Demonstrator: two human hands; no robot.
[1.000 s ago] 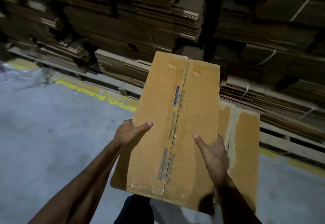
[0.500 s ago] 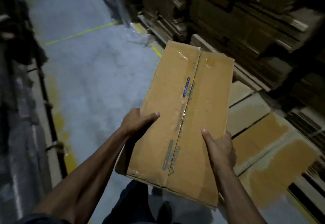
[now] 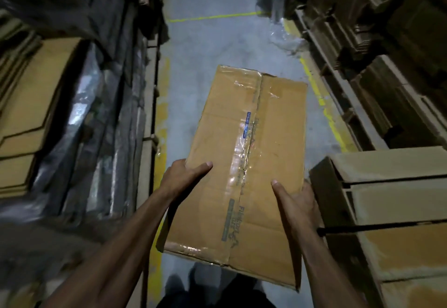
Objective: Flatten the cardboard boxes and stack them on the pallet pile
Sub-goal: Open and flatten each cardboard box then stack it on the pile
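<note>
the cardboard box [image 3: 244,162] was held out over the aisle floor [image 3: 205,49], a long flat-looking carton with a taped seam [image 3: 251,138] running down the middle of its top face. the left hand [image 3: 183,179] gripped its left edge, thumb laid over the top face and the fingers [image 3: 169,177] curled round the edge and out of sight beneath. the right hand [image 3: 297,201] held the right edge the same way, thumb on top, its fingers hidden under the board (so how far they reached i could not tell). beyond the fingertips lay bare concrete with yellow floor lines [image 3: 324,107]; just past the right hand's knuckles sat a stack of flattened cardboard [image 3: 391,186], near but apart from the box.

judged from this view, the box would handle light and fairly stiff, though it was likely to bow or flap along the seam if held by one end. the glossy tape looked slippery, so the bare board at the long edges seemed the better hold, one hand to each side near the middle.
</note>
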